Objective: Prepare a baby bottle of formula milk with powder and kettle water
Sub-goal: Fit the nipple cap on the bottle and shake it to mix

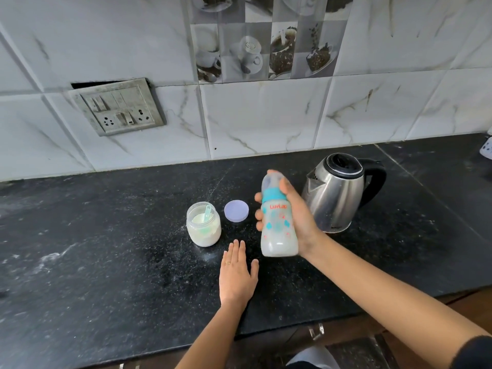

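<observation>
A black counter (106,262) is seen with a steel kettle (336,193) at the back right. Just in front, a baby bottle (278,225) marked "LuvLap" is gripped off the counter by the right hand (298,211), fingers wrapped round it. The left hand (237,275) is laid flat, fingers together, near the opened powder jar (203,226) and its lid (236,211).

One cam only, worn on the head, wide-angle, so edges bend. It looks fwd and steeply down onto the black tabletop (106,262) from the person's standing spot at its front edge. Tiled wall (266,115) w/ switch plate (118,107) fills the top half. Both forearms enter from the bottom, close to the lens. Bottle (278,227), jar (203,226), kettle (335,193) sit mid-frame, within arm's reach. No 2nd view to overlap.
</observation>
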